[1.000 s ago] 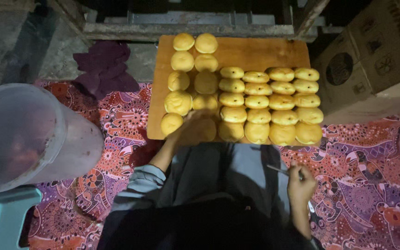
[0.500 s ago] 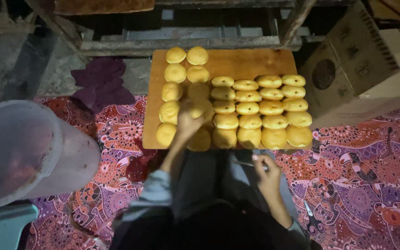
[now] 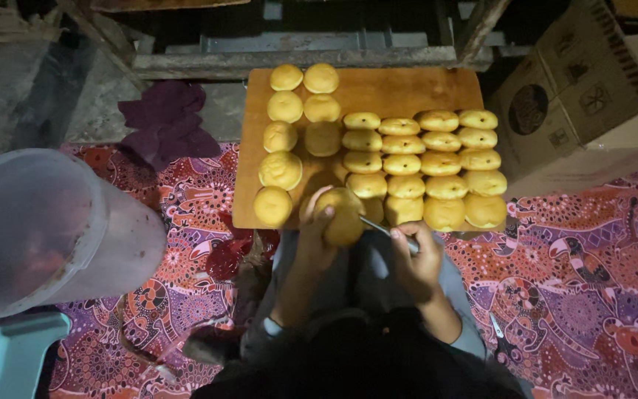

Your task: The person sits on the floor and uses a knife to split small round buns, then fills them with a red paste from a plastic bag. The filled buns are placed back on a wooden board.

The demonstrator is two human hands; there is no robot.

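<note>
**Bun held over the near edge of the board**

Bun [image 3: 342,216], round and golden, sits in the left hand [image 3: 317,240], whose fingers [image 3: 326,214] curl closed around its left side; it hangs at the near edge of the wooden board [image 3: 407,87], just past the fingertips.

Patterned cloth [image 3: 585,281] in reds and purples spreads under everything, well out to both sides of the fingers; a big translucent plastic tub [image 3: 46,229] stands far off to the left of the left hand; a cardboard box [image 3: 577,81] lies beyond and to the right of the right hand [image 3: 415,266]; a dark purple rag [image 3: 167,122] is crumpled beyond the fingers to the left, beside the board; a corner of a light blue stool [image 3: 5,355] shows low on the left.

On the board, just beyond the fingers, rows of buns [image 3: 422,162] lie close together, many touching; two looser columns run away from the left hand.

The right hand's fingers are closed on a thin metal tool [image 3: 382,229], its tip reaching the bun held in the left hand; whether it is a knife or a skewer cannot be told.
</note>
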